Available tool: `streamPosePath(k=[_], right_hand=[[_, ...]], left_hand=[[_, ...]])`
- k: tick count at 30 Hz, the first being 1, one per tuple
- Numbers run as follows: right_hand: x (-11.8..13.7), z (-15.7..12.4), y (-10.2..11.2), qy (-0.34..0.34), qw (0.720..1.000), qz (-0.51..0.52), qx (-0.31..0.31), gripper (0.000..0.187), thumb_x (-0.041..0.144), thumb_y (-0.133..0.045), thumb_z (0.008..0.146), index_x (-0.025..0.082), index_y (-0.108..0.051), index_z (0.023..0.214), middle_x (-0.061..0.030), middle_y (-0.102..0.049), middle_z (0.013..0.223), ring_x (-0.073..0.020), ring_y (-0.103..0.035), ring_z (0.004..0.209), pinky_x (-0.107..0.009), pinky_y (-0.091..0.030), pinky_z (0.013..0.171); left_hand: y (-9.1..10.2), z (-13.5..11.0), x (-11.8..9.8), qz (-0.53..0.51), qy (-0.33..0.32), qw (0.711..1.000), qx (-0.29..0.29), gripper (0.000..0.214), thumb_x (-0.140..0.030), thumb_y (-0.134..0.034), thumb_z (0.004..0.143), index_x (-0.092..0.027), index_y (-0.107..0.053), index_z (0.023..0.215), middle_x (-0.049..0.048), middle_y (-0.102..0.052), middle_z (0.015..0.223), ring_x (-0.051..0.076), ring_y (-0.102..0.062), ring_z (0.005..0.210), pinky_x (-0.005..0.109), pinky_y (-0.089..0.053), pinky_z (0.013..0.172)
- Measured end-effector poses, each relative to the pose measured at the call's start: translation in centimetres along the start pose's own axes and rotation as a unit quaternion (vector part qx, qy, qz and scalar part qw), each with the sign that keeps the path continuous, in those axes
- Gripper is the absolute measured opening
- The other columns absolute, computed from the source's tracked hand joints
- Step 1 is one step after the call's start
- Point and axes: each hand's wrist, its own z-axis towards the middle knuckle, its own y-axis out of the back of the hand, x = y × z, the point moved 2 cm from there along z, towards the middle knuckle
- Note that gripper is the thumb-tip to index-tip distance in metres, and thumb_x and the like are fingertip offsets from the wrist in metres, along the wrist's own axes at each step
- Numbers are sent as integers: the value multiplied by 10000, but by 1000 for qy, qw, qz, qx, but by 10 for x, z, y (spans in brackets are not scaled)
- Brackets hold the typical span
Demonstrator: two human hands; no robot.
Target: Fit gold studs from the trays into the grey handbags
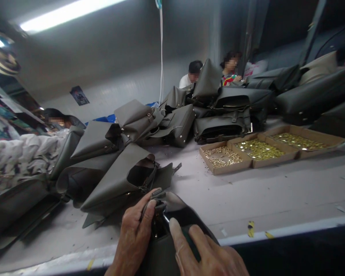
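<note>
My left hand (135,230) pinches the top edge of a dark grey handbag (156,253) at the table's front edge, thumb on the near side. In my right hand (208,255) is a screwdriver (166,217) with a shiny metal shaft and what looks like a dark green handle, mostly covered by the fingers. Its shaft points at the bag's edge, close beside my left thumb. The exact spot the tip touches is hard to see. Small metal fittings (156,230) show on the bag below the thumb. The bag's lower part runs out of view.
Piles of similar grey handbags (117,172) cover the table's left and back. Three cardboard trays (230,168) of small gold-coloured metal parts stand to the right on the pale tabletop (247,195). Whitish bundled material (25,157) lies far left. Several people (186,81) sit beyond the piles.
</note>
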Motion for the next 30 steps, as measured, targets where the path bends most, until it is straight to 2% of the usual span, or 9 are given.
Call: streamPosePath(k=[4,10,17,22,26,30], right_hand=[[-1,5,-2,-1,998,58,25,395,128,-368,860,104,-550,1210,-75,-634,784,-156,-599,438,-240,-482,345],[-6,3,6,11,995,97,-10,416,160,-239,956,80,-600,1146,-87,-640,731,-155,-614,452,-224,-495,355],[-7,-3,8,-1,996,82,-21,400,161,-261,952,94,-590,1169,-70,-625,717,-143,-597,435,-211,-452,314],[-4,-9,1,-15,996,83,-10,375,178,-311,947,105,-522,1249,-69,-618,770,-146,-619,490,-209,-472,352],[-2,-9,-7,-38,993,115,-6,383,203,-297,956,109,-505,1263,-74,-620,791,-148,-622,500,-216,-495,393],[-3,-2,-6,-82,980,175,41,383,205,-388,914,141,-508,1272,-76,-644,858,-158,-638,538,-235,-525,451]], left_hand=[[3,2,4,-59,28,998,-2,505,-550,-444,878,-174,-626,1161,52,-638,1199,226,-544,1161,303,-399,1010],[1,0,0,-86,36,996,16,487,-533,-434,893,-183,-620,1175,38,-649,1179,196,-568,1120,255,-412,979],[-1,-4,-3,-65,28,997,0,455,-522,-443,899,-215,-617,1187,16,-645,1189,173,-550,1149,215,-412,970],[-4,-7,-1,-78,31,996,-8,455,-520,-443,899,-208,-624,1177,26,-657,1168,179,-576,1113,224,-429,954],[-7,-6,1,-70,25,996,-39,451,-521,-429,901,-196,-659,1113,35,-665,1148,185,-586,1096,232,-432,957],[-9,-7,2,-80,20,996,-39,469,-533,-412,898,-185,-661,1089,38,-670,1133,203,-583,1104,265,-433,975]])
